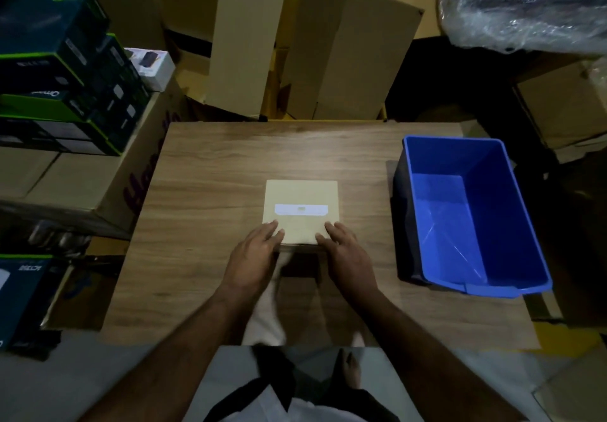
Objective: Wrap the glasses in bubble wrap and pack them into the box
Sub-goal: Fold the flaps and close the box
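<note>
A small closed cardboard box [301, 206] with a white label on its lid sits in the middle of the wooden table [203, 175]. My left hand [254, 254] lies with straight fingers on the box's near left corner. My right hand [348, 255] touches the near right corner in the same way. Both hands are flat and hold nothing. No glasses or bubble wrap show on the table.
A blue plastic bin [473, 214] stands on the table's right side with nothing visible inside. Stacked dark product boxes [65, 76] sit on cartons at the left. Tall cardboard boxes [295, 44] line the back. A plastic-wrapped bundle [532, 1] is at the top right.
</note>
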`<state>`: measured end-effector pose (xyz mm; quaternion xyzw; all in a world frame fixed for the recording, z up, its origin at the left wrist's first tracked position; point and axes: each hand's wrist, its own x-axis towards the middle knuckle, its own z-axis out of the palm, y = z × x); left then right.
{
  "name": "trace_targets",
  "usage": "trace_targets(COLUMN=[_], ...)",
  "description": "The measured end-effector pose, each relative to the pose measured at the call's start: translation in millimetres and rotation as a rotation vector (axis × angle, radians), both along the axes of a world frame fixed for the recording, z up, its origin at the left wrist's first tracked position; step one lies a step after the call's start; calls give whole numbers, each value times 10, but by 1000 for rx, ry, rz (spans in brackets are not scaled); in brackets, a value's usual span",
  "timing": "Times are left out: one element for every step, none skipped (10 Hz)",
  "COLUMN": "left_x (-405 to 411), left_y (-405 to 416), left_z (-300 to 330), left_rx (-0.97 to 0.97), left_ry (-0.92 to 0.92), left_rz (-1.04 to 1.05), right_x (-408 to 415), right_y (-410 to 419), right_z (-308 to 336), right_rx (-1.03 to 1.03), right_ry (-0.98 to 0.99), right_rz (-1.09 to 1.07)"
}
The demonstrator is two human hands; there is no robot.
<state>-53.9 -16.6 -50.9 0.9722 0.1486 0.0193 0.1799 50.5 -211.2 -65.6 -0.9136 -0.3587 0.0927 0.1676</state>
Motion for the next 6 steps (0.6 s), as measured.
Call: trace_targets(left_x=[229, 419, 559, 634, 670, 692], left_y=[93, 160, 223, 242, 242, 183], left_z=[35, 96, 106, 143, 173, 227], left_rx=[26, 74, 101, 111, 113, 193], left_ry=[38, 86, 86, 107, 117, 86], left_rz=[-18, -46, -38, -43, -41, -26], right_x=[238, 401, 517, 561, 585, 596], right_y=[135, 252, 331, 372, 359, 342], right_z=[5, 3, -13, 1, 13, 41], right_rx=[0, -6, 9, 28, 27, 17], right_ry=[8, 6, -12, -7, -27, -115], right_rz=[-10, -33, -39, -44, -1, 22])
